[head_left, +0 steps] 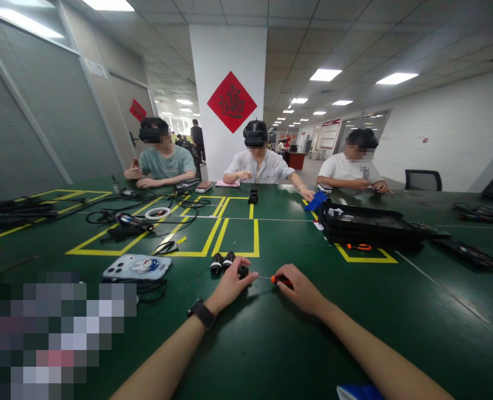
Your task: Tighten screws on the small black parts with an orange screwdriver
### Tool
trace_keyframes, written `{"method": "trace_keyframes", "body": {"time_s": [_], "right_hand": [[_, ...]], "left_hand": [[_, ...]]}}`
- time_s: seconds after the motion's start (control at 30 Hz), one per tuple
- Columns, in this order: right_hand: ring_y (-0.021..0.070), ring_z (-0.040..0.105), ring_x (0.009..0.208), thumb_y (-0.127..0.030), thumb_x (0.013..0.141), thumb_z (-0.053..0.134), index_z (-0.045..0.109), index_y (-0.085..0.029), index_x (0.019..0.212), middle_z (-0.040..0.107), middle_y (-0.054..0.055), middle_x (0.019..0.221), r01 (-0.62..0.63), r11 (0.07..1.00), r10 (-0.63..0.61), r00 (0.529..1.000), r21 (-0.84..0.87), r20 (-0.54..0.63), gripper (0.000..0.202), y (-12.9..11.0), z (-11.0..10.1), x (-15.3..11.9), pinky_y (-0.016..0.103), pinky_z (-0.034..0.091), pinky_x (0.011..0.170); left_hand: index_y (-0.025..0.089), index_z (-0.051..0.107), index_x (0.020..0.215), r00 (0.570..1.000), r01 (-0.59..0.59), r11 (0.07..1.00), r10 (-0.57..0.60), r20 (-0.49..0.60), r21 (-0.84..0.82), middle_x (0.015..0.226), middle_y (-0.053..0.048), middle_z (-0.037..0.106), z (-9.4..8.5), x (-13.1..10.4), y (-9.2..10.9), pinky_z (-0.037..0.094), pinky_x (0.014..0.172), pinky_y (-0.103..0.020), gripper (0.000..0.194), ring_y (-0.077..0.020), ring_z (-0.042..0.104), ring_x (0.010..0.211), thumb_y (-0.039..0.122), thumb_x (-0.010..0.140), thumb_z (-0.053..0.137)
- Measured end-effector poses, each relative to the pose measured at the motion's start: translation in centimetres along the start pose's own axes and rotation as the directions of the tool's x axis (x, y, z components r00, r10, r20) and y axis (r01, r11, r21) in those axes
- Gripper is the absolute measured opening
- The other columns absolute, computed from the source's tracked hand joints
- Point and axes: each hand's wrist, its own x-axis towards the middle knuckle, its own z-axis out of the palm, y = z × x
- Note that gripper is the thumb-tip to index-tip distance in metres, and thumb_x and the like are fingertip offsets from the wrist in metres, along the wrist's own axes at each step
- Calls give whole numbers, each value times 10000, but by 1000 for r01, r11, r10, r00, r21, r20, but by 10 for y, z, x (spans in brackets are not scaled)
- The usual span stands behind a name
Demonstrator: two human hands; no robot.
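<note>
My left hand (234,280), with a dark watch on its wrist, is closed around a small black cylindrical part (243,271). A screwdriver (274,279) with an orange and black handle is gripped in my right hand (298,286). Its thin metal shaft points left, and the tip reaches the fingers of my left hand; whether it touches the part I cannot tell. Two similar black cylinders with pale bands (216,265) stand just left of my left hand on the green table (246,344).
A phone in a patterned case (138,268) lies to the left, with cables around it. Black trays (367,225) are stacked at the right, beside an orange tool (358,246). Yellow tape (233,254) marks the table. Several people sit opposite; one reaches toward the trays.
</note>
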Motion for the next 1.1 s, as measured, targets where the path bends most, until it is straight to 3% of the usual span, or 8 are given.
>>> {"method": "trace_keyframes", "body": {"time_s": [0.2, 0.37, 0.73, 0.93, 1.1], "right_hand": [[178, 476, 932, -170, 858, 421, 570, -180, 920, 540, 58, 963, 54, 998, -54, 999, 22, 3, 162, -1, -2, 1, 328, 382, 847], [183, 488, 895, -184, 836, 466, 557, -181, 950, 543, 59, 949, 18, 1000, -18, 1000, 18, 3, 145, -5, -3, -1, 329, 397, 816], [180, 496, 875, -206, 796, 532, 534, -181, 974, 535, 56, 955, -12, 1000, 13, 1000, 15, -23, 180, -3, 1, -1, 310, 408, 789], [180, 488, 877, -173, 857, 409, 566, -178, 888, 544, 56, 912, -16, 1000, 14, 999, -23, -50, 160, -3, -1, 1, 328, 396, 806], [182, 486, 883, -158, 799, 486, 555, -180, 877, 538, 53, 927, 3, 1000, -3, 998, -8, -61, 106, -2, 0, 0, 321, 401, 796]], "left_hand": [[182, 499, 942, 1000, -12, 999, 12, -9, -42, 888, -16, 572, 0, 1, -2, 413, 771, -294, 355, -155, 543, 823, 435, 710, 590], [184, 487, 949, 1000, -14, 995, 15, 4, -101, 806, 6, 571, 0, 2, -4, 421, 733, -278, 325, -138, 547, 762, 404, 728, 579], [181, 501, 944, 1000, 10, 998, -9, 11, -63, 830, -5, 561, 0, 2, -4, 414, 731, -278, 346, -143, 531, 774, 440, 725, 571], [185, 509, 923, 1000, 23, 997, -23, 5, -69, 822, -2, 562, -2, 1, 2, 413, 721, -270, 297, -147, 530, 785, 419, 745, 547], [188, 504, 926, 999, 31, 996, -30, 13, -86, 788, 5, 557, -2, 1, 1, 418, 717, -273, 299, -147, 535, 772, 413, 736, 558]]}}
